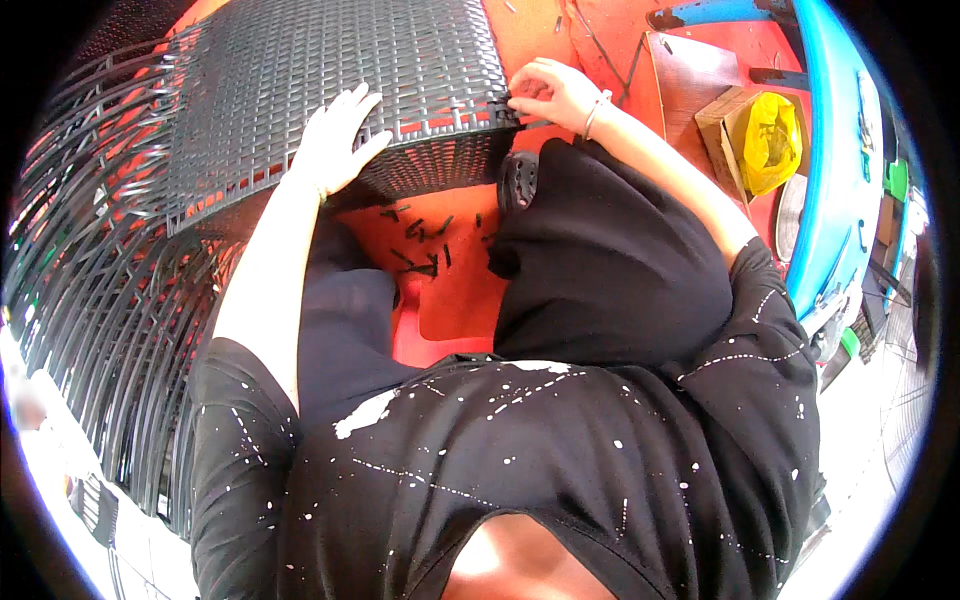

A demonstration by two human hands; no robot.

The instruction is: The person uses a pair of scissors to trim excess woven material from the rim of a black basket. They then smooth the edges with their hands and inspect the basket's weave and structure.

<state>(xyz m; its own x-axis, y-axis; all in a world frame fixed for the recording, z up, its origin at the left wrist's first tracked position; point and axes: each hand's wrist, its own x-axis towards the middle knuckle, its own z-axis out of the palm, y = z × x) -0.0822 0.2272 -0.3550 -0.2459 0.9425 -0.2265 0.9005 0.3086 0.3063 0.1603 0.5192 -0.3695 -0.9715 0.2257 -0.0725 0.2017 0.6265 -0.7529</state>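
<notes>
A piece of black woven wicker furniture [330, 60] stands in front of me, its flat top joined to a darker woven side [440, 160]. My left hand [340, 140] rests on the near edge of the top, fingers stretched and thumb apart, holding nothing. At the right-hand corner, my right hand [552, 92] has its fingers curled and their tips brought together against the weave. Whatever is between those fingertips is too small to make out. Many long black strands [110, 300] fan out down the left side.
Short black offcuts [425, 240] lie on the orange-red floor [460, 300] between my legs. To the right are a brown board [685, 80], a cardboard box [722, 130] with a yellow plastic bag [772, 140], and a curved blue plastic object [835, 150].
</notes>
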